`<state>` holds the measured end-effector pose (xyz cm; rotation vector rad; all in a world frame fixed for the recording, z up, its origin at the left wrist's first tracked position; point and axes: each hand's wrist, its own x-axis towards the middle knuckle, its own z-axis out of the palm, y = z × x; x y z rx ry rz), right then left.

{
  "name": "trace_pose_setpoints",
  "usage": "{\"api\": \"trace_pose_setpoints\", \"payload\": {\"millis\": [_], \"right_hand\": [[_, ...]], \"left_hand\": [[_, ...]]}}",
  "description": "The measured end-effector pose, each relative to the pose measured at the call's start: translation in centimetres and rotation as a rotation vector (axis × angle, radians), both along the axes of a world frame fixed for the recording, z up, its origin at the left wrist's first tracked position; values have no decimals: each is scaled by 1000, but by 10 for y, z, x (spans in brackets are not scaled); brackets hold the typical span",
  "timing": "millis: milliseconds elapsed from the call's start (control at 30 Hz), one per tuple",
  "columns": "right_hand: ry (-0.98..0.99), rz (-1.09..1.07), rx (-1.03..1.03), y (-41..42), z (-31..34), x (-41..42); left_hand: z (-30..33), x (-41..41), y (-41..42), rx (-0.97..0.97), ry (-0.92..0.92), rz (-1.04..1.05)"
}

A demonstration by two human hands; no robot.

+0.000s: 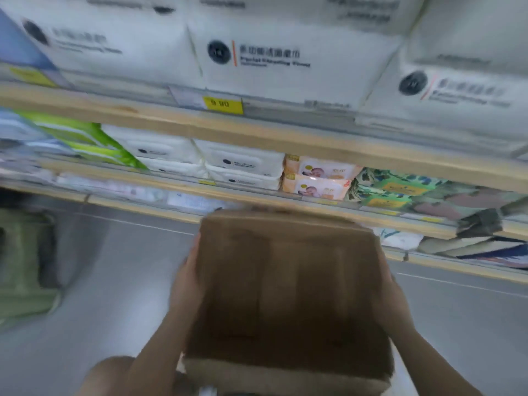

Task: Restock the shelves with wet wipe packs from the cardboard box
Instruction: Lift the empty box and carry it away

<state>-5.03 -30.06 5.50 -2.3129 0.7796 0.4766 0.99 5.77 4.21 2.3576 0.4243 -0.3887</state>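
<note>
A brown cardboard box (288, 292) fills the lower middle of the head view, held up in front of the shelves. My left hand (187, 278) presses on its left side and my right hand (393, 298) on its right side. The box's top looks closed and nothing of its contents shows. The picture is blurred by motion. White wet wipe packs (243, 164) lie stacked on the middle shelf (257, 192), just above the box's far edge. Larger white packs (274, 61) fill the top shelf (285, 132).
Orange baby wipe packs (317, 178) and green patterned packs (394, 190) sit to the right of the white ones, green packs (85, 141) to the left. A yellow price tag (223, 104) hangs on the top shelf edge. Grey floor (114, 281) lies below; a green object (25, 267) stands at left.
</note>
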Motion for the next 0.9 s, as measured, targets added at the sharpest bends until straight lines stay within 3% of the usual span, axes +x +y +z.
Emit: {"api": "trace_pose_setpoints", "payload": {"millis": [167, 333, 533, 767, 900], "right_hand": [[-47, 123, 6, 15, 103, 27], [-44, 241, 84, 38, 185, 32], [-121, 302, 186, 81, 244, 30], [-176, 561, 249, 138, 273, 44], [-205, 726, 291, 184, 286, 71]], "left_hand": [[117, 6, 38, -27, -41, 79], [205, -18, 80, 86, -131, 58], [261, -68, 129, 110, -155, 206], [285, -142, 172, 164, -114, 414], [293, -190, 186, 86, -181, 606]]}}
